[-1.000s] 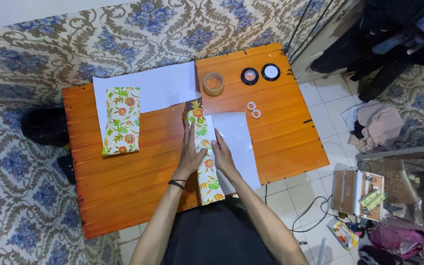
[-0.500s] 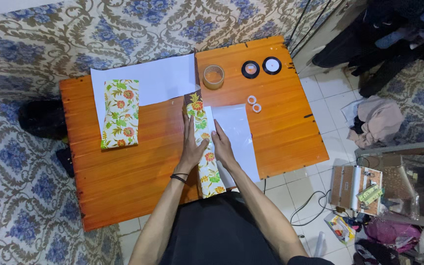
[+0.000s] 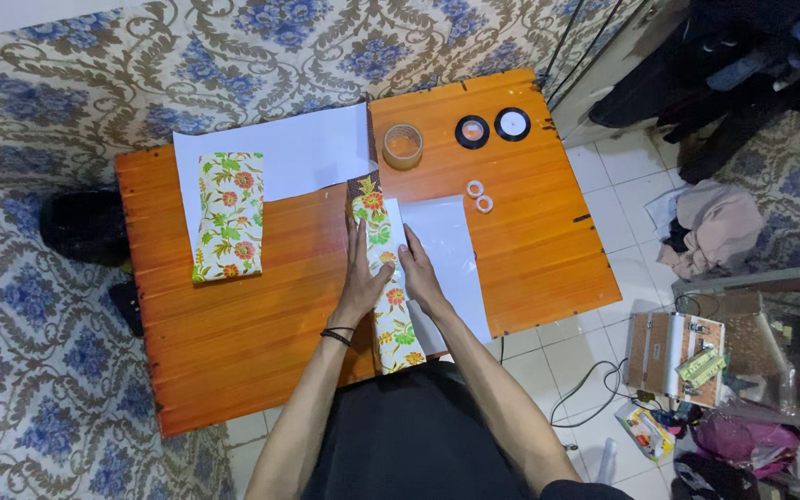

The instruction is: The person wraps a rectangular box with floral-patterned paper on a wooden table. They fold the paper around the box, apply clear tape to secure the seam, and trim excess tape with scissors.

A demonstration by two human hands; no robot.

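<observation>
- Both hands lie flat, fingers spread, pressing a long floral strip (image 3: 383, 278) against the orange worktop (image 3: 261, 315); neither grips it.
- The left hand (image 3: 360, 278) rests along the strip's 9 o'clock edge, a dark band on its wrist.
- The right hand (image 3: 416, 275) sits at the strip's 3 o'clock edge, over a white sheet (image 3: 451, 255).
- The strip runs from the worktop's middle toward 6 o'clock, its near end reaching the edge by the person's body.
- A folded floral piece (image 3: 230, 216) lies at 9 o'clock, well apart, partly on a larger white paper (image 3: 298, 153).
- At 12 o'clock stands a clear tape roll (image 3: 403, 145); at 1 o'clock two dark round discs (image 3: 493, 128).
- Two small white rings (image 3: 480, 196) lie just beside the sheet's far corner.
</observation>
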